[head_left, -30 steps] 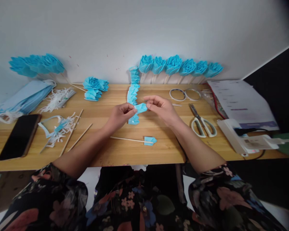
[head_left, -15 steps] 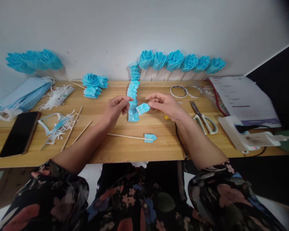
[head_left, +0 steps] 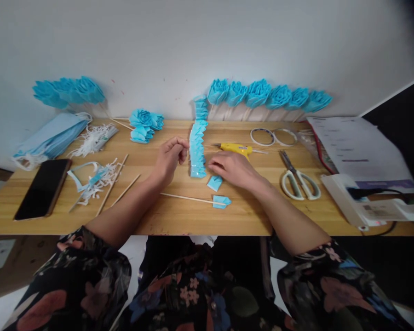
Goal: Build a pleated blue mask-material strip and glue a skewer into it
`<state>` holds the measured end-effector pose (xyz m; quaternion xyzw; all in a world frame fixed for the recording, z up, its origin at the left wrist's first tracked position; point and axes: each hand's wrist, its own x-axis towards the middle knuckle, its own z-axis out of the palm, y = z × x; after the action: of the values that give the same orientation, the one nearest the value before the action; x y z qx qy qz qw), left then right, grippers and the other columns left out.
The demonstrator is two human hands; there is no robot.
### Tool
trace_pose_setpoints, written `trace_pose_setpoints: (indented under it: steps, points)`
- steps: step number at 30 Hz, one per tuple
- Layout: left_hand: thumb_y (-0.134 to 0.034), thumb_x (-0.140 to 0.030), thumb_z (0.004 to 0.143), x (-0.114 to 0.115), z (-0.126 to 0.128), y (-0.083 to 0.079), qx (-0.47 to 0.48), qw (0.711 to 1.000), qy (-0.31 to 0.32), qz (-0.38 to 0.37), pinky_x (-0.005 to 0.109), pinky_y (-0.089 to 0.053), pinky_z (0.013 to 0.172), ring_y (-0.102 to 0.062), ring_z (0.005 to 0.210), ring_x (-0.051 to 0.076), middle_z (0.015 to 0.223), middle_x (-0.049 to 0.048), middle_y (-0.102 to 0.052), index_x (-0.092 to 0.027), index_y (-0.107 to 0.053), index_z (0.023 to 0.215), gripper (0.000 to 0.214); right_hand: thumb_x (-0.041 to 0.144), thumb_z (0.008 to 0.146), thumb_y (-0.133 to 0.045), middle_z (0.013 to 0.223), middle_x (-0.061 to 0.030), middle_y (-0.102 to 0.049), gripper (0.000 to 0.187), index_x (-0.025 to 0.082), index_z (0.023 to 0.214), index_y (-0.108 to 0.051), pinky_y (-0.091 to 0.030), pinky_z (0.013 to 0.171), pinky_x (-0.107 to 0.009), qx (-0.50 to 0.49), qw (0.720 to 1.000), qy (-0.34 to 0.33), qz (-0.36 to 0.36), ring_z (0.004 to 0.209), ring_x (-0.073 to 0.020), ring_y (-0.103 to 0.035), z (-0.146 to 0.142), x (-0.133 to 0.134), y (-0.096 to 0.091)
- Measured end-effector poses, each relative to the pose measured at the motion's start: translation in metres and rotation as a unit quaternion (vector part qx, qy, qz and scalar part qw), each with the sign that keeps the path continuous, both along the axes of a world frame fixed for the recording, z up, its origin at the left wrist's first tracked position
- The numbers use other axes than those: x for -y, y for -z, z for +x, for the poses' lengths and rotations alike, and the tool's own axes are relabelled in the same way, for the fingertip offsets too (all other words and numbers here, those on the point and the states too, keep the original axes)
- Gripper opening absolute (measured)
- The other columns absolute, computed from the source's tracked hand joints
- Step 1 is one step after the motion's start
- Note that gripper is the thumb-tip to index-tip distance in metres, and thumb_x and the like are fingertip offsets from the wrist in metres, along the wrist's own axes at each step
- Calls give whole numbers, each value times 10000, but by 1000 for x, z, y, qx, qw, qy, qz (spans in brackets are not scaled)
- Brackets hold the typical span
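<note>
My left hand (head_left: 172,156) is closed, thumb and fingertips drawn together beside the left edge of a row of blue folded petals (head_left: 198,147). Whether anything small is pinched there I cannot make out. On the other side of that row, my right hand (head_left: 232,168) is low over the table with its fingers a little apart. Just below its fingertips lies a loose blue folded petal (head_left: 214,184). Closer to me, a thin wooden stick (head_left: 189,198) lies with its right end across another blue petal (head_left: 221,201). A yellow glue gun (head_left: 235,147) is partly behind my right hand.
White-handled scissors (head_left: 299,179), tape rolls (head_left: 262,137) and a power strip (head_left: 345,200) are on the right. Blue flowers (head_left: 258,93) line the wall. Left are a phone (head_left: 43,189), blue face masks (head_left: 51,138), white strings (head_left: 93,138) and more blue flowers (head_left: 141,118).
My right hand has lowered toward me, and the petal it held now lies beneath its fingertips. The glue gun has come into view. The whole view has shifted slightly.
</note>
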<state>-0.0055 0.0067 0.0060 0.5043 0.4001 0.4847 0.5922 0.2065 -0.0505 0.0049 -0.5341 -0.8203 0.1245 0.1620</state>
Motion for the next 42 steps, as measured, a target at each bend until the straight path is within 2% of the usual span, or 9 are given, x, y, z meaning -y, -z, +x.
trace_pose_setpoints:
  steps: [8, 15, 18, 20, 22, 25, 29, 35, 42]
  points:
    - [-562, -176, 722, 1, -1, -2, -10, 1000, 8, -2, 200, -236, 469, -346, 449, 77, 490, -86, -373, -203, -557, 712, 29, 233, 976, -660, 950, -51, -769, 115, 206, 876, -712, -382, 773, -328, 25, 999, -38, 1, 935, -224, -666, -10, 2, 4]
    - [-598, -185, 787, -1, 1, 3, -30, 999, 23, -2, 203, -288, 445, -382, 429, 96, 471, -97, -465, -193, -618, 948, 162, 137, 921, -591, 893, -54, -750, 143, 200, 833, -685, -352, 727, -330, 43, 999, -27, 6, 848, -206, -626, -11, 1, 4]
    - [-645, -227, 823, -2, 0, 4, -36, 999, 21, 2, 193, -329, 447, -441, 449, 88, 521, -67, -524, -187, -626, 879, 72, 141, 911, -595, 904, -60, -754, 136, 204, 848, -698, -353, 724, -333, 33, 999, 0, 20, 850, -211, -623, -4, 1, -1]
    - [-671, -317, 867, -3, -2, 4, -48, 998, 27, -6, 189, -346, 441, -464, 447, 82, 529, -37, -542, -177, -627, 767, 177, 152, 920, -599, 910, -70, -755, 130, 204, 870, -707, -358, 731, -341, 27, 999, 22, 40, 852, -218, -622, 2, 1, -6]
    - [-675, -463, 905, -4, -5, 3, -78, 995, 63, -26, 195, -365, 427, -485, 434, 87, 522, 3, -565, -163, -643, 680, 376, 164, 935, -595, 904, -76, -752, 132, 206, 876, -704, -365, 744, -349, 24, 998, 34, 57, 852, -224, -620, 7, 1, -11]
    - [-665, -717, 878, -5, -9, 1, -143, 968, 188, -85, 231, -422, 409, -556, 427, 130, 535, 77, -631, -141, -699, 645, 622, 180, 945, -601, 894, -78, -745, 122, 213, 873, -694, -387, 780, -360, 14, 996, 33, 77, 869, -234, -620, 12, 1, -15]
    - [-639, -832, 842, -3, -7, 1, -161, 928, 283, -181, 267, -488, 434, -645, 474, 192, 579, 117, -691, -135, -757, 767, 711, 185, 952, -588, 890, -86, -734, 132, 211, 867, -686, -394, 798, -370, 10, 995, 27, 93, 878, -241, -618, 11, 2, -17]
    - [-644, -800, 872, -3, 0, 6, -92, 933, 258, -233, 260, -519, 488, -727, 595, 209, 758, 154, -774, -136, -723, 831, 670, 186, 960, -554, 863, -84, -712, 164, 216, 849, -671, -376, 790, -380, 30, 994, 19, 105, 853, -242, -586, 9, 3, -17]
    - [-849, -434, 821, -2, -3, 4, -79, 946, 225, -222, 233, -552, 538, -732, 632, 173, 816, 138, -800, -117, -723, 772, 344, 180, 967, -547, 876, -104, -720, 183, 197, 862, -696, -369, 788, -379, 53, 992, 1, 112, 867, -252, -591, 7, 4, -16]
